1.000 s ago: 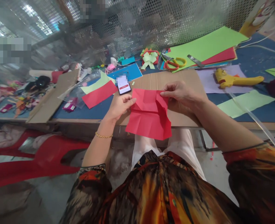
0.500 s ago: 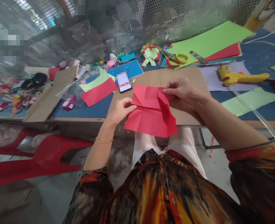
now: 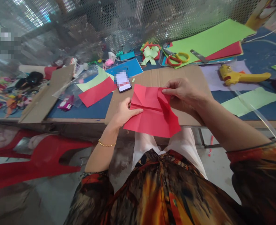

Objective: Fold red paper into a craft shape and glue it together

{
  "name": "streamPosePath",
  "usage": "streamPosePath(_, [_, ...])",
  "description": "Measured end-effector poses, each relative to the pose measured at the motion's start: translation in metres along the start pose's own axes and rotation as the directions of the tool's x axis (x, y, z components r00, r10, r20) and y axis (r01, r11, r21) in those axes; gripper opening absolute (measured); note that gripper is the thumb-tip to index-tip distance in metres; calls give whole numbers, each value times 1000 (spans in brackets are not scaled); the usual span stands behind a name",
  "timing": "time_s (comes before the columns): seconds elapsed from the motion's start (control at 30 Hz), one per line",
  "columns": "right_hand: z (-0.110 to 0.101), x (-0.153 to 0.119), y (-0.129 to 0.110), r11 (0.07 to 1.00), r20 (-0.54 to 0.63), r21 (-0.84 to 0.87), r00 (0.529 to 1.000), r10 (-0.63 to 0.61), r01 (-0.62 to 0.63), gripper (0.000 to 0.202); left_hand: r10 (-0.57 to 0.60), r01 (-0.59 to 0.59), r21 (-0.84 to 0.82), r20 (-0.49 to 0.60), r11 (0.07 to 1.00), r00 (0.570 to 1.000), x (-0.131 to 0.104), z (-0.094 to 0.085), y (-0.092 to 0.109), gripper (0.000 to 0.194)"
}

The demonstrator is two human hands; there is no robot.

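A creased red paper [image 3: 149,120] hangs between my hands over the table's front edge, with a fold line across its middle and its right side bent up. My left hand [image 3: 126,112] is closed on its left edge, thumb on top and fingers mostly hidden behind. My right hand [image 3: 181,93] pinches the upper right corner between thumb and fingers. Beneath lies a brown cardboard sheet [image 3: 194,75]. Just behind my left hand is a phone [image 3: 124,87], its screen lit. A smaller red paper strip [image 3: 97,91] rests to the left.
Scissors [image 3: 175,58] lie by green sheets [image 3: 213,37] at the back. A yellow glue gun [image 3: 243,78] sits on the right. Farther left are a cardboard strip [image 3: 50,93] and small clutter. A red chair [image 3: 49,153] stands below left.
My left thumb has slid farther right over the red paper, and my left hand sits slightly lower. The paper's lower right corner has shifted a little outward. My right hand's pinch remains.
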State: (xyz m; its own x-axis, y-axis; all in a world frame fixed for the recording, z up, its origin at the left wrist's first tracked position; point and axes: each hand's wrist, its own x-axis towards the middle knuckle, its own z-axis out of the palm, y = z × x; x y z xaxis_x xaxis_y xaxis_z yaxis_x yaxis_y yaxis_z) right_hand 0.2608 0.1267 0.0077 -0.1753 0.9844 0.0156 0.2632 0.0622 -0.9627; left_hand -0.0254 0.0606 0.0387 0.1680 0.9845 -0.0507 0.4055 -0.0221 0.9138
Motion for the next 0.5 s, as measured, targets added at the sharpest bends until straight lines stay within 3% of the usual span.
streamPosePath(0.27, [4, -5, -5, 1000, -26, 18, 1000, -3, 3, 21, -93, 105, -158, 81, 982, 992, 9, 5, -3, 41])
streamPosePath(0.4, [4, -5, -3, 999, -32, -4, 999, -33, 33, 26, -89, 92, -84, 35, 992, 995, 12, 3, -3, 26])
streamPosePath(0.5, [5, -5, -1, 999, -33, -43, 999, -33, 32, 27, -69, 71, 78, -21, 994, 997, 14, 2, -1, 18])
